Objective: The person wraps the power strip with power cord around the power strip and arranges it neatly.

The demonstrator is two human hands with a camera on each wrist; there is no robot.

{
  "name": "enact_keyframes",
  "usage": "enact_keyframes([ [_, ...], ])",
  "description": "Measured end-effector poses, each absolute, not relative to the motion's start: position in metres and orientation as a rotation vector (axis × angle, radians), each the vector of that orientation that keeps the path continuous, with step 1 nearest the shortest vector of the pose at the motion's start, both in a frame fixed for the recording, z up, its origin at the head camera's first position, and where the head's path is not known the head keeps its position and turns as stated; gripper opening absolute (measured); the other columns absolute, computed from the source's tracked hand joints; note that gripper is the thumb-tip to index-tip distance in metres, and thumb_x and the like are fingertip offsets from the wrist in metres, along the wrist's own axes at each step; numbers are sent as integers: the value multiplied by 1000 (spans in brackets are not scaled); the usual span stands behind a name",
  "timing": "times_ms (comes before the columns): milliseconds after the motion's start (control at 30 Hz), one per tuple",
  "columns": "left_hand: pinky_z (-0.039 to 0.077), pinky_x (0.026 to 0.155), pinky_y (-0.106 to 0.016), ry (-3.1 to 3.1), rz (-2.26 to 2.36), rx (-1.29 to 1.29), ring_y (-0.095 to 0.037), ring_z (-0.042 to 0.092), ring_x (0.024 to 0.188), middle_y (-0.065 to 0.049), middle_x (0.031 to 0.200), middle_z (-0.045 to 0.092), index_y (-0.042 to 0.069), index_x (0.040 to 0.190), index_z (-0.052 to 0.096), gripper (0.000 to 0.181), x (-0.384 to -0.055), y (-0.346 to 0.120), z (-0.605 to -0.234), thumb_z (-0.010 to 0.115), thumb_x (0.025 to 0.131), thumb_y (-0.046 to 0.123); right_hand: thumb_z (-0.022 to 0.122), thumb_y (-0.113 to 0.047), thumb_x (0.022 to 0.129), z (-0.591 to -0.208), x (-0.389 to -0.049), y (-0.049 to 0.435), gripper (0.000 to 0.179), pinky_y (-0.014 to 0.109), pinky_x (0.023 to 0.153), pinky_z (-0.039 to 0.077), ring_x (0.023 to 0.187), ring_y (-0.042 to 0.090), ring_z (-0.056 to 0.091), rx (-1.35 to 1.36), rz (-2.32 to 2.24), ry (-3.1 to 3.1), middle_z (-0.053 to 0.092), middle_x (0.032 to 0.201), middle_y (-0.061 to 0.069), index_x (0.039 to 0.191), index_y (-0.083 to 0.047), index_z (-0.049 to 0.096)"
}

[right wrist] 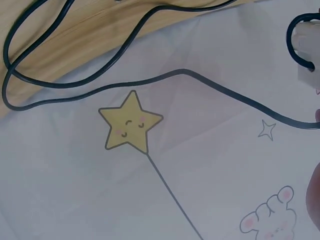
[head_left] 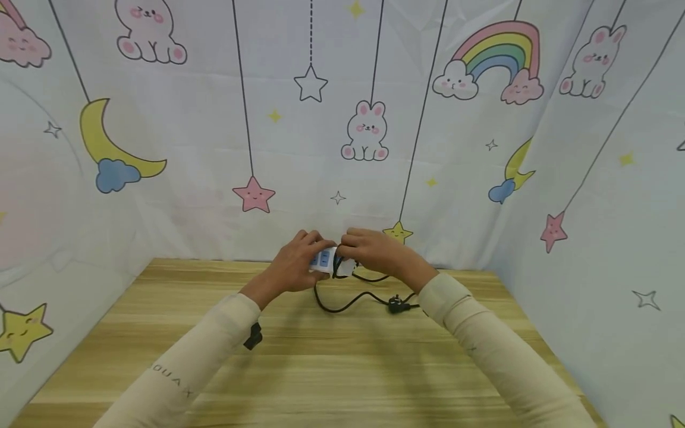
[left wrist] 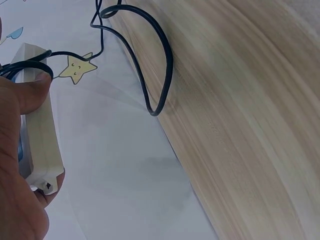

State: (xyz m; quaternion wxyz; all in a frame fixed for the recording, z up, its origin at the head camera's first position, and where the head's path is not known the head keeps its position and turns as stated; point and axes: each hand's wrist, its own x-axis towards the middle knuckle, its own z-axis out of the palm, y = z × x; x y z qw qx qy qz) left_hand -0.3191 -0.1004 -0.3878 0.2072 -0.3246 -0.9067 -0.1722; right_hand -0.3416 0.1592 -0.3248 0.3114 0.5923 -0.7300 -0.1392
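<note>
**Left hand and right hand on a white, oblong power strip with blue sockets**

The left hand grips the power strip, its thumb along one side and its fingers around the other. The right hand, fingers curled, pinches the thin black cord at the strip's other end, where the cord loops around the casing. The strip is held near the back edge of the pale, wood-grained counter. More cord curves below the hands, and a black pronged plug lies near it. Behind hangs a white backdrop printed with stars, rabbits and rainbows.
</note>
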Motion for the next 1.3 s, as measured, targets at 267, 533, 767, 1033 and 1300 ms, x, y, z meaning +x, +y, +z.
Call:
enact_keyframes([
  [267, 62, 87, -48, -2519, -496, -923, -30, 57, 114, -10, 134, 65, 19, 150, 69, 67, -319, -106, -390, 96, 90, 25, 80, -16, 104, -330, -349, 165, 18, 27, 82, 61, 91, 15, 67, 1491, -262, -1912, 71, 103, 1, 121, -11, 76],
  [533, 63, 87, -49, -2517, -507, -943, -29, 58, 114, -10, 136, 65, 20, 152, 68, 68, -318, -107, -391, 95, 91, 26, 80, -21, 104, -332, -352, 170, 33, 28, 78, 62, 92, 15, 70, 1468, -145, -2063, 72, 104, 3, 135, -11, 77],
  [767, 63, 89, -50, -2496, -526, -964, -30, 59, 115, -11, 137, 65, 19, 153, 67, 68, -316, -108, -389, 96, 91, 26, 74, 6, 105, -340, -356, 175, 52, 33, 75, 58, 105, 20, 68, 1437, -171, -2155, 69, 117, 5, 153, -11, 66],
  [1033, 62, 91, -51, -2453, -560, -1006, -32, 62, 114, -13, 136, 68, 14, 151, 67, 68, -315, -110, -390, 96, 89, 22, 64, 15, 105, -357, -360, 166, 63, 38, 91, 62, 113, 24, 68, 1363, 50, -2359, 69, 127, 11, 163, -9, 56],
  [1300, 64, 94, -51, -2389, -588, -1042, -33, 66, 117, -13, 139, 71, 13, 150, 68, 68, -314, -107, -390, 97, 89, 23, 52, 0, 117, -373, -363, 162, 51, 53, 110, 61, 128, 36, 73, 1241, 497, -2541, 71, 138, 21, 168, -3, 49],
])
